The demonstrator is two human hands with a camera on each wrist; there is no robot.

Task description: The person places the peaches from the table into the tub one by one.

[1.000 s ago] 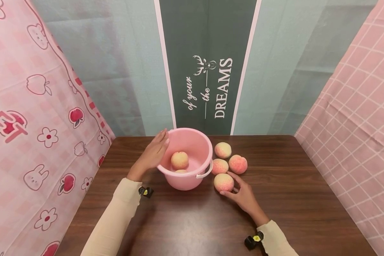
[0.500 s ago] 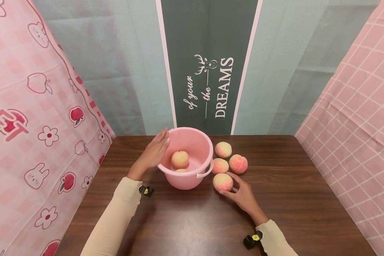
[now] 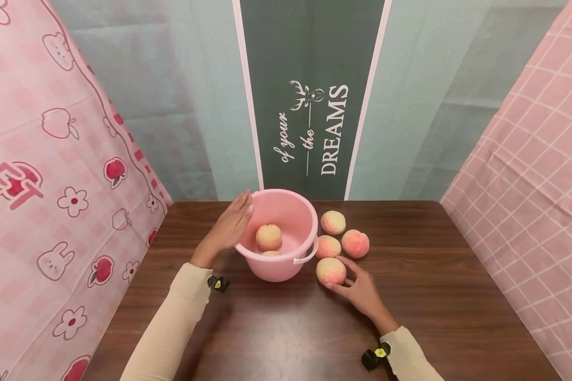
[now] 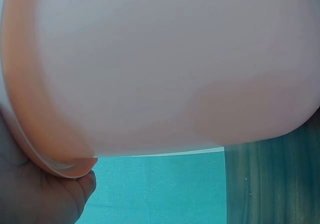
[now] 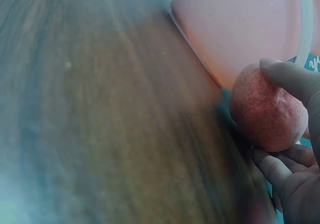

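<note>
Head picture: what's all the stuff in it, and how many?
table: 1, brown, underneath
bucket: 1, pink, on the table
handle: 1, white, bucket's right side
peaches: 4, yellow-pink, right of bucket
more peaches: 2 showing, yellowish, inside bucket
side cloths: 2, pink, left and right
back cloth: 1, greenish, behind
sleeves: 2, cream, bottom of picture
wrist cameras: 2, black, by the sleeves
left hand: 1, at bucket's left rim
right hand: 1, holding nearest peach

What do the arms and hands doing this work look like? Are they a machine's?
No, they're a person's. The left hand and right hand wear no gloves. The left sleeve and right sleeve are long, plain and cream. Near each cuff sits a small black device with a yellow patch.
</note>
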